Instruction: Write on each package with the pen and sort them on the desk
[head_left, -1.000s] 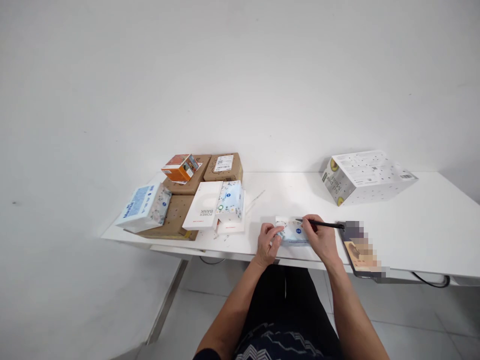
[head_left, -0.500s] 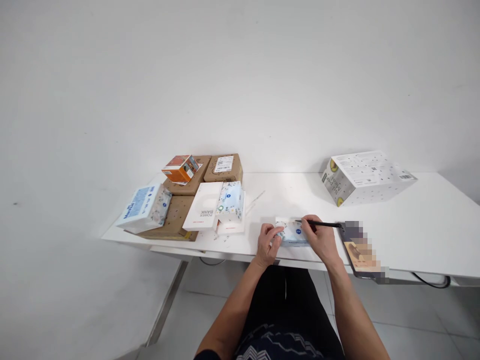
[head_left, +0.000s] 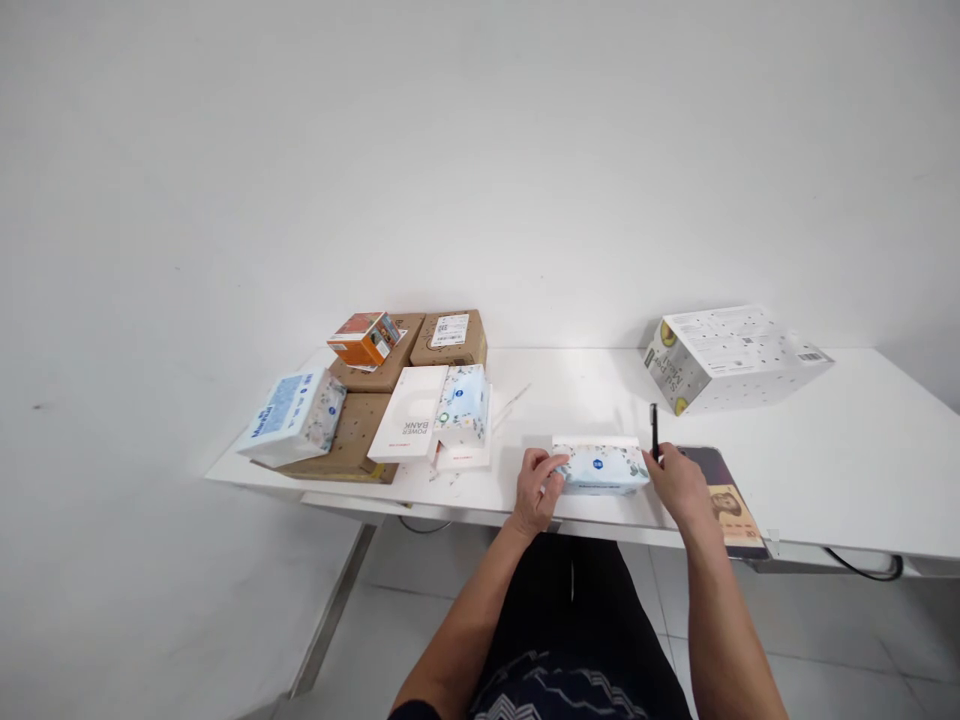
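Observation:
A small white-and-blue floral tissue box (head_left: 600, 466) lies near the table's front edge, with a plain white strip along its far side. My left hand (head_left: 538, 488) is closed on its left end, thumb and fingers pressed against it. Just off the right end, my right hand (head_left: 681, 485) grips a black pen (head_left: 654, 425), which now points upward, away from me. Under and beside that hand lies a dark flat booklet (head_left: 739, 510) with an orange picture, partly covered by the wrist.
At left, brown cartons (head_left: 360, 430) carry an orange box (head_left: 365, 340) and a larger tissue pack (head_left: 292, 415). Beside them lie a white power bank box (head_left: 409, 412) and another floral box (head_left: 462, 400). A long white box (head_left: 739, 355) stands at the back right of the white table (head_left: 570, 400).
My right hand has moved right, off the tissue box onto the booklet's edge. The pen has swung from lying sideways to pointing upward. My left hand has stayed on the box.

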